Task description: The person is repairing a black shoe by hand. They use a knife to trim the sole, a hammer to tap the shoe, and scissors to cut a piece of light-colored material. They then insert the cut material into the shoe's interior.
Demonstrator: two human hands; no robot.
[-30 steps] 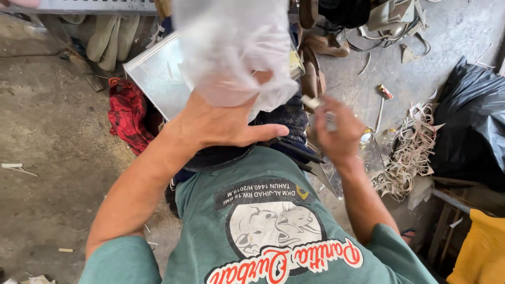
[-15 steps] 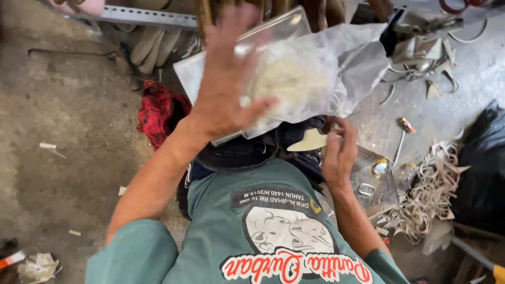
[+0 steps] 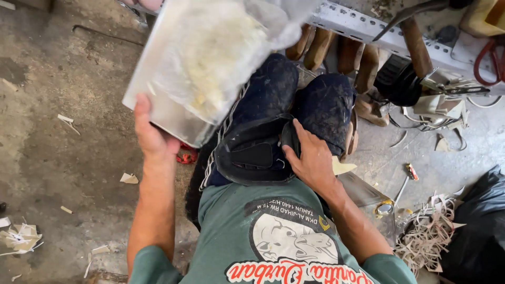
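My left hand (image 3: 151,134) grips the near edge of a flat metal tray (image 3: 163,108) raised at upper left. On the tray lies a clear plastic bag (image 3: 215,50) holding pale crumbly material. My right hand (image 3: 311,156) rests on a black shoe upper (image 3: 251,155) that lies in my lap, fingers curled over its edge. My knees in dark, dusty trousers (image 3: 326,100) sit beyond it.
A perforated metal rack (image 3: 368,29) crosses the top, with wooden shoe lasts (image 3: 363,63) beneath it. Strips of pale offcuts (image 3: 428,231) and a black bag (image 3: 481,226) lie at right. A small tool (image 3: 407,176) and paper scraps (image 3: 21,236) are on the concrete floor.
The tray with the bag has swung from in front of me toward the upper left. My right hand has come down from beside the lap onto the black shoe upper.
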